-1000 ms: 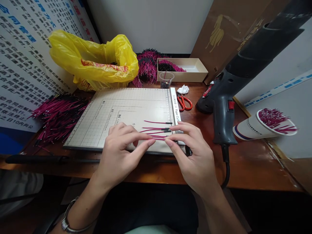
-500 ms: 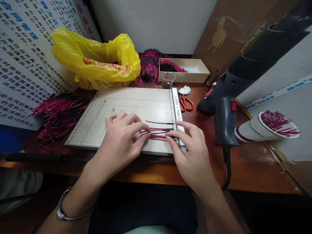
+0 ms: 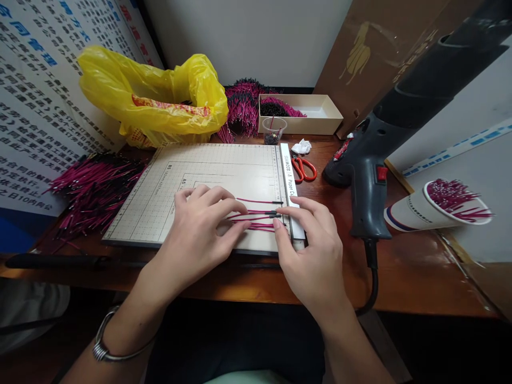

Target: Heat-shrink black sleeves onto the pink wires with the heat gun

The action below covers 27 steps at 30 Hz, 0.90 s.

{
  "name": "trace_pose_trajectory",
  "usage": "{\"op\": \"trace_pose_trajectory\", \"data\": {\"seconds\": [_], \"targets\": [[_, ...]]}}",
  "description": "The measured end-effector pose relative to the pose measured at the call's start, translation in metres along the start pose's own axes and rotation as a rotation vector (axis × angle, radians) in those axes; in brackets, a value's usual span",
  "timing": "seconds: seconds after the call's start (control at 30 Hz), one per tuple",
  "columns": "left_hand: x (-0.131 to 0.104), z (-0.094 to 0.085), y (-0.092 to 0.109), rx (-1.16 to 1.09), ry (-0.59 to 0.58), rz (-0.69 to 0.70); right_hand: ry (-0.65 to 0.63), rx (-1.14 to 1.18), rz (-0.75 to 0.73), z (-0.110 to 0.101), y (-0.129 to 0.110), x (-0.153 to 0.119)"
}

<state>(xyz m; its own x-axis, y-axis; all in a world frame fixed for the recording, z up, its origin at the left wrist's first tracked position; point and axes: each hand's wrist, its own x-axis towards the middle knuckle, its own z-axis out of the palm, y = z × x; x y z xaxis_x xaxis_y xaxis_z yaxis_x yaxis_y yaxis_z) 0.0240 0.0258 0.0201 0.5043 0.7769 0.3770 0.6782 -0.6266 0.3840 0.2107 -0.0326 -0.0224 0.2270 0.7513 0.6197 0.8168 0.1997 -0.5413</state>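
Several thin magenta wires point(image 3: 260, 217) with black sleeved ends lie across the right part of a cream paper cutter board point(image 3: 224, 160). My left hand point(image 3: 204, 221) is over their left ends, fingers bent, with thumb and index tips apart and wires lying between them. At the black ends, beside the cutter's white rail point(image 3: 288, 176), my right hand point(image 3: 312, 229) has its thumb and index tips a little apart. One wire lies separately above the others, its black end near the rail. Under my left palm the wires' far ends are partly hidden.
A wire heap point(image 3: 100, 192) lies left; another point(image 3: 244, 106) is behind, by a yellow bag point(image 3: 160, 117). A tray point(image 3: 316, 125) and clear cup point(image 3: 274, 130) stand at the back. Right are red-handled scissors point(image 3: 306, 169), a heat gun point(image 3: 372, 176) and a paper cup point(image 3: 412, 210) of wires.
My right thumb and index have spread apart at the wires' black ends. The left thumb has moved slightly away from the index finger. The view has shifted a little.
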Motion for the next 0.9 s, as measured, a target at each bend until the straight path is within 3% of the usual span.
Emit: {"op": "trace_pose_trajectory", "data": {"seconds": [0.67, 0.9], "targets": [[0.007, 0.012, 0.006, 0.057, 0.026, 0.052, 0.041, -0.021, 0.016, 0.004, -0.001, -0.002], [-0.014, 0.020, 0.029, 0.134, 0.038, 0.132, 0.044, 0.034, 0.086, 0.003, -0.004, 0.000]]}}
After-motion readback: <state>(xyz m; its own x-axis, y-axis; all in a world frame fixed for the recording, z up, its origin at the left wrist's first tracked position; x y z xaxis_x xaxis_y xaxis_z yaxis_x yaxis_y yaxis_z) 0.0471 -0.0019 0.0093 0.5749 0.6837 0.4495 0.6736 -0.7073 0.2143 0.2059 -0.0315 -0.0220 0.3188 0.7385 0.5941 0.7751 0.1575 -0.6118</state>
